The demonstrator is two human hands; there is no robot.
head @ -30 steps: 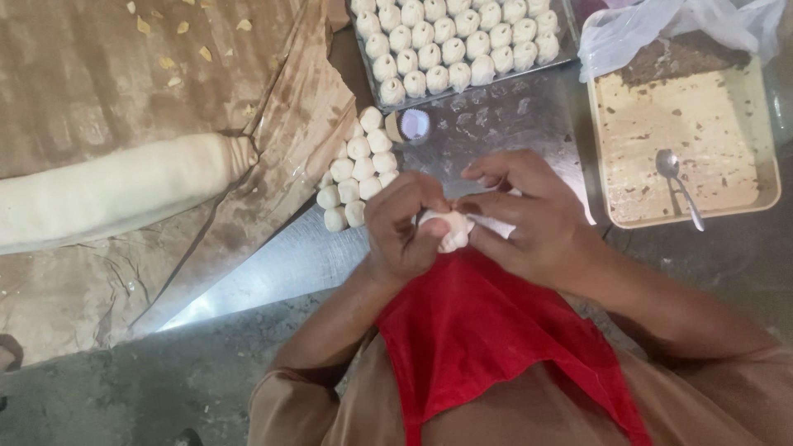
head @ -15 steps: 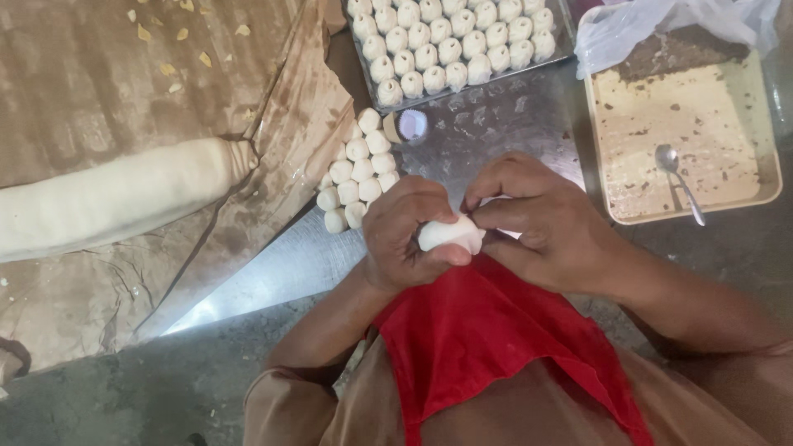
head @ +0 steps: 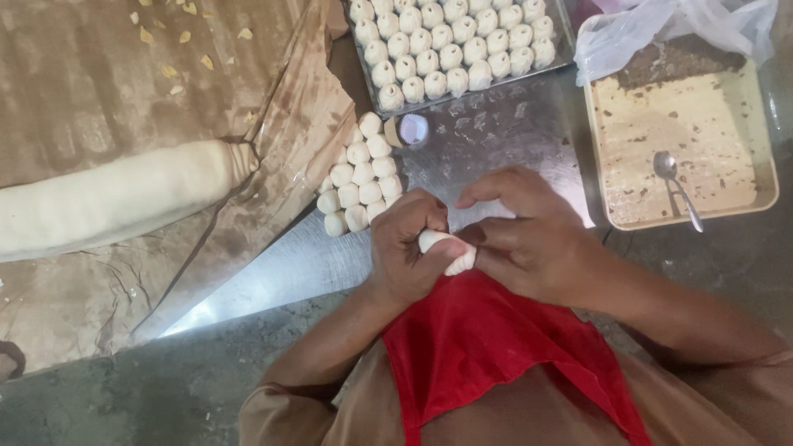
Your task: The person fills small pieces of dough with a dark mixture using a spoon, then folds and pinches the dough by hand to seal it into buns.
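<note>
Spread across a grey work surface, we see a shiny metal sheet (head: 496,157) flanked on the left by crumpled brown paper (head: 99,83), on which a long roll of pale dough (head: 116,198) lies. At the centre, our left hand (head: 405,252) and right hand (head: 529,235) meet above a red apron (head: 487,347); the fingers of both are curled closed around a small white dough piece (head: 450,252), which is pinched between them and only partly visible. Just beyond the left hand, a cluster of small dough balls (head: 359,177) sits at the paper's edge, touching one another, with a small round white cap (head: 413,130) beside them. At the top, a metal tray (head: 566,41) holds dough balls packed in close rows. On the right, well apart from the hands, a shallow beige tray (head: 768,157) carries remnants of brown filling, a metal spoon (head: 673,182) and, at its far end, a crumpled clear plastic bag (head: 669,25).
</note>
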